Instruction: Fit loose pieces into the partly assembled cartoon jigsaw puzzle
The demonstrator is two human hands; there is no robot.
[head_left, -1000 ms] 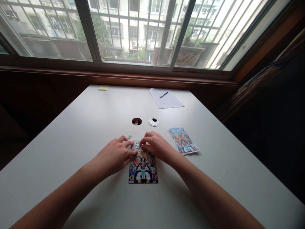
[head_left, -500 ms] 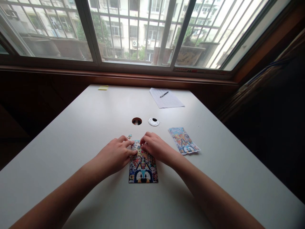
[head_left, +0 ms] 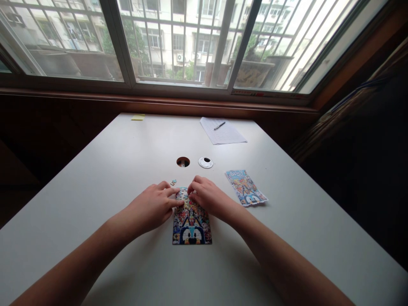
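The flat, many-coloured oblong puzzle [head_left: 192, 230] looks mostly done, with tiny blue-and-tan loose bits [head_left: 173, 182] to go, left hand [head_left: 156, 207] fingers spread, curled right hand [head_left: 208, 194] maybe gripping, can't tell.

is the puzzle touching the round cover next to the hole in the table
Apart: the head view shows white tabletop between the far edge of the puzzle and the round cover.

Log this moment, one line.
left hand: touching multicoloured rectangular jigsaw; right hand: at jigsaw's far end, grip unclear; small partly blue loose pieces: near jigsaw's far-left corner
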